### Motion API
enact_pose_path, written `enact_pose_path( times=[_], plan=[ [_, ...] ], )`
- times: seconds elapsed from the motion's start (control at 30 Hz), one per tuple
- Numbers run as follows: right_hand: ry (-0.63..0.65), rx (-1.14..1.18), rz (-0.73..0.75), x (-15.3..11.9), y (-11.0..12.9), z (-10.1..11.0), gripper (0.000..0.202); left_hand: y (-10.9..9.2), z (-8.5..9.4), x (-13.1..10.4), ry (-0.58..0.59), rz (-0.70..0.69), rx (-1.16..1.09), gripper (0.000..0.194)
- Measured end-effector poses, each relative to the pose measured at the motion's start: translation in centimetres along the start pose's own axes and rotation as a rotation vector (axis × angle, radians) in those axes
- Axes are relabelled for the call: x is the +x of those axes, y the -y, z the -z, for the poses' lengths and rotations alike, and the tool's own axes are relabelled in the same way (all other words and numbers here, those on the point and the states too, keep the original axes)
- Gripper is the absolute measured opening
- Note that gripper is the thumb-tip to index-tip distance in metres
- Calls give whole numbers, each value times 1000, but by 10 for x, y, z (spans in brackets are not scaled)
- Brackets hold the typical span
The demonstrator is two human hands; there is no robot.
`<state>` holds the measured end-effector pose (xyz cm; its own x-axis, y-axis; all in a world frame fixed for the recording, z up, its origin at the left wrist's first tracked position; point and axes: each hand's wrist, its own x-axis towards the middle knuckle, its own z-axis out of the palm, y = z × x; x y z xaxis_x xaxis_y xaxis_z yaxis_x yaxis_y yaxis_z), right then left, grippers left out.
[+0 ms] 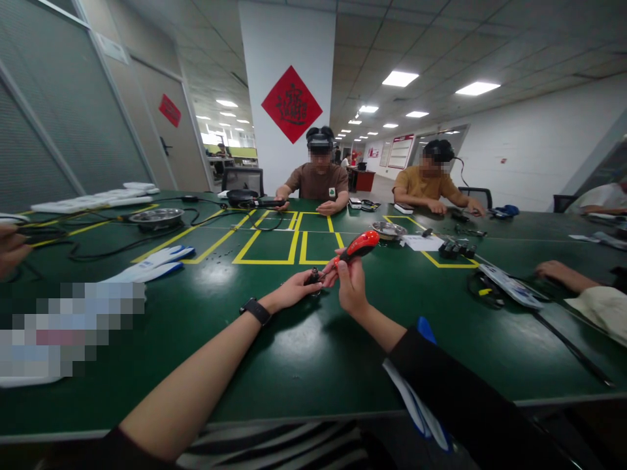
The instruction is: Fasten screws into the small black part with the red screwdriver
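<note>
Above the green table (274,385), my right hand (353,287) is closed on a screwdriver (360,247) with a red and black handle. The handle tilts up to the right, and its shaft points down left toward a small black part (313,278). My left hand (292,290), with a dark watch on the wrist, has its fingers closed on that part. Both hands are close together near the middle of the view. The exact contact between the screwdriver tip and the part is too small to make out.
Metal bowls (157,218) (389,229) stand left and right. Gloves (159,262) lie on the left, others (416,398) beneath my right forearm. Black parts (458,249) and a white sheet (424,242) lie farther right. Two people sit opposite; other people's hands show at both sides.
</note>
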<state>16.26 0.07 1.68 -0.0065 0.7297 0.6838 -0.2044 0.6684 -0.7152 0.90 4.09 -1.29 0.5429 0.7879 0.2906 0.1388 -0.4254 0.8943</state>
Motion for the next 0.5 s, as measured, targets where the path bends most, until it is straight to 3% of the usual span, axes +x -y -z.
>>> enact_pose_path(
  times=[0.37,0.5],
  plan=[
    [-3,95,-112,3,6,-7,33,3,-1,1,-5,-32,-46,28],
    [73,136,-97,3,6,-7,31,7,-1,3,-37,-1,-25,28]
  ],
)
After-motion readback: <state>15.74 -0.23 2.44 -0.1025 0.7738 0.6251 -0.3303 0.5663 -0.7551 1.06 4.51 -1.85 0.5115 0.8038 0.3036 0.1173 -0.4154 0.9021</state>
